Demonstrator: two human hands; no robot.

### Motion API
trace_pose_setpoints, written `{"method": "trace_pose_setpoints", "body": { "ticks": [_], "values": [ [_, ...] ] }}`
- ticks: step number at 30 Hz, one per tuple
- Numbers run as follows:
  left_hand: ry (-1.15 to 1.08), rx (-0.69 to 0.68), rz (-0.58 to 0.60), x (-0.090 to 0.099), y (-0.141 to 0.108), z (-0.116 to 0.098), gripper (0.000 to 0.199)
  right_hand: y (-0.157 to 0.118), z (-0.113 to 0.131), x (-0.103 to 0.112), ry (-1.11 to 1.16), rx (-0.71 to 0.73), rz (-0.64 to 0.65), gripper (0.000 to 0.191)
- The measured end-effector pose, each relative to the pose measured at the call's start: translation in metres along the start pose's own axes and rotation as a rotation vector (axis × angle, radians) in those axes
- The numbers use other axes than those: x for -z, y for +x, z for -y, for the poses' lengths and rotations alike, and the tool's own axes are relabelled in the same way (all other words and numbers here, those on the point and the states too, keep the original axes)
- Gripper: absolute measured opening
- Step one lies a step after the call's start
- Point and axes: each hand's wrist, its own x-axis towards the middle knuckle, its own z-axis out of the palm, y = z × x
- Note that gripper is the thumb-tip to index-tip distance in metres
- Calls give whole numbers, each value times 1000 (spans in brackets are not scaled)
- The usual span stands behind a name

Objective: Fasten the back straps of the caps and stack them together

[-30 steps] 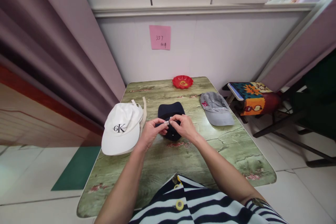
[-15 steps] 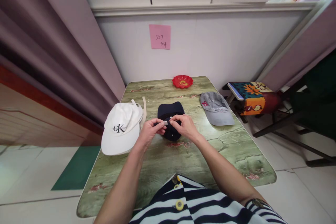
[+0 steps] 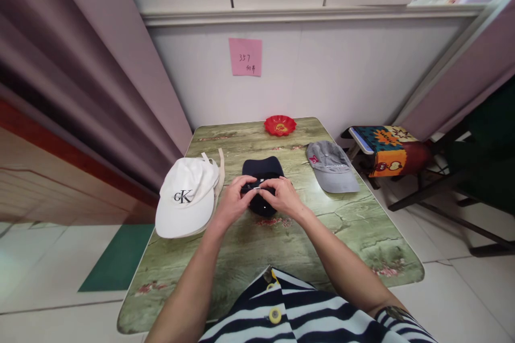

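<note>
A dark navy cap (image 3: 262, 166) lies in the middle of the table, its brim pointing away from me. My left hand (image 3: 238, 196) pinches the left part of the cap's back strap, thumb below and fingers above. From the other side my right hand (image 3: 284, 195) grips the right part of the strap. A small silvery buckle (image 3: 256, 188) shows between my thumbs. Whether the strap is fastened there I cannot make out. To the left sits a white cap (image 3: 187, 198) with dark letters and a loose pale strap. A grey cap (image 3: 332, 166) rests to the right.
A red scalloped dish (image 3: 280, 125) stands at the back of the green wood-patterned table (image 3: 322, 241). A pink paper note (image 3: 245, 57) is stuck on the wall. Beyond the table's right edge are a stool with a colourful cover (image 3: 386, 147) and a dark chair.
Both hands have closed in around the strap, thumbs now nearly meeting at the buckle. My left fingers have shifted up over the strap. The caps on either side stay put.
</note>
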Motion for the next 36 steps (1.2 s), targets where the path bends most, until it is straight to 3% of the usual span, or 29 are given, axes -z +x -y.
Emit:
{"method": "trace_pose_setpoints", "body": {
  "ticks": [5,20,29,36],
  "values": [
    [-6,34,155,2,2,1,34,-1,0,-2,-28,-11,-11,15],
    [-15,-14,43,-2,4,12,25,-2,0,-9,-77,19,-82,13],
    [-208,165,103,17,0,9,29,-2,-3,12,76,-37,-67,20],
    [-136,111,144,24,-1,9,28,0,-15,23,97,6,4,30]
  ]
}}
